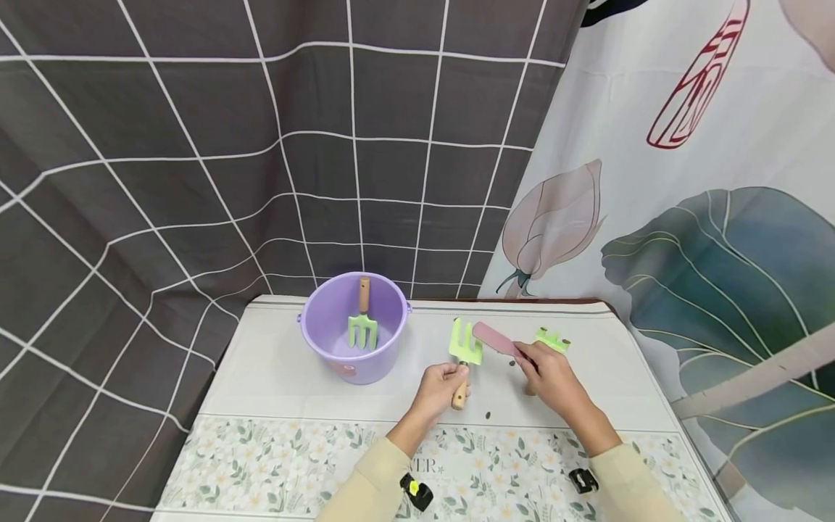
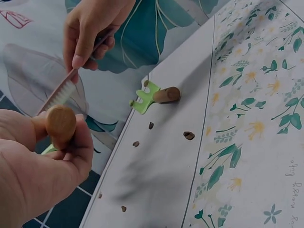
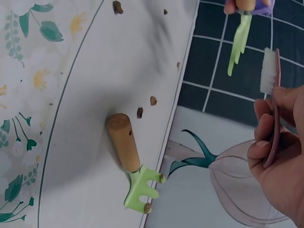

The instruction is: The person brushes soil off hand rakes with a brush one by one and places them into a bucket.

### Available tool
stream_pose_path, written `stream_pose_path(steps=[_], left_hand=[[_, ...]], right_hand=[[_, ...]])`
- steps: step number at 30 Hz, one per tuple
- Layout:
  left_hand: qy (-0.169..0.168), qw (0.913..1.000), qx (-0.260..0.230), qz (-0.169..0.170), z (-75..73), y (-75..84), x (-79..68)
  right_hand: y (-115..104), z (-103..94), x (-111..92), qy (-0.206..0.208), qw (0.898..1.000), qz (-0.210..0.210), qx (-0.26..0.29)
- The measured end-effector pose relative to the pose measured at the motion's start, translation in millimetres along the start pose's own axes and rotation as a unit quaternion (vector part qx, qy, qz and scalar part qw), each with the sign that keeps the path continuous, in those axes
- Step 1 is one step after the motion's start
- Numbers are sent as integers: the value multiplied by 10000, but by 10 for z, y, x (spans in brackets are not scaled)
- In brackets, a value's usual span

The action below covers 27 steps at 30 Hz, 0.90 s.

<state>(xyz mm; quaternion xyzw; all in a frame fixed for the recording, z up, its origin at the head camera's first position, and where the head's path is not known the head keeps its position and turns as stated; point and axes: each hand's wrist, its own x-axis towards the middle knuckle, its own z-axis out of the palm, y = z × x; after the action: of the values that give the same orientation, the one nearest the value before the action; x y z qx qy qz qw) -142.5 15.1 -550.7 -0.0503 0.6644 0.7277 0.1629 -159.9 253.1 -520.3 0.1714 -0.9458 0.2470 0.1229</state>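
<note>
My left hand grips the wooden handle of a small green garden hand fork, raised over the table with its tines pointing away. In my right hand is a pink brush with white bristles, held by its handle. The brush head is close to the fork's tines; in the right wrist view a gap separates them. A second green fork lies on the table beneath my right hand, with brown bits at its tine tips. Another fork rests inside the purple bucket, handle up.
Several brown crumbs are scattered on the white tabletop. A floral-printed strip runs along the near side. Behind the table hang a dark grid-patterned curtain and a white curtain with lotus prints.
</note>
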Motion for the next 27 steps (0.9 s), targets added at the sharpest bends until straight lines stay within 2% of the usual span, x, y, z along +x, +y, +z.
stream_pose_path(steps=[7, 15, 19, 27], left_hand=[[-228, 9996, -164, -78, 9, 52, -17], [-239, 9996, 64, -95, 41, 51, -16], [-175, 9995, 253, -114, 39, 40, -18], [-151, 9990, 384, -186, 40, 51, -46]], right_hand=[[-70, 53, 29, -312, 9986, -387, -180], [-142, 67, 60, -550, 9965, -575, -246], [-138, 56, 95, -663, 9961, -502, -301], [-43, 39, 228, -732, 9966, 5, -381]])
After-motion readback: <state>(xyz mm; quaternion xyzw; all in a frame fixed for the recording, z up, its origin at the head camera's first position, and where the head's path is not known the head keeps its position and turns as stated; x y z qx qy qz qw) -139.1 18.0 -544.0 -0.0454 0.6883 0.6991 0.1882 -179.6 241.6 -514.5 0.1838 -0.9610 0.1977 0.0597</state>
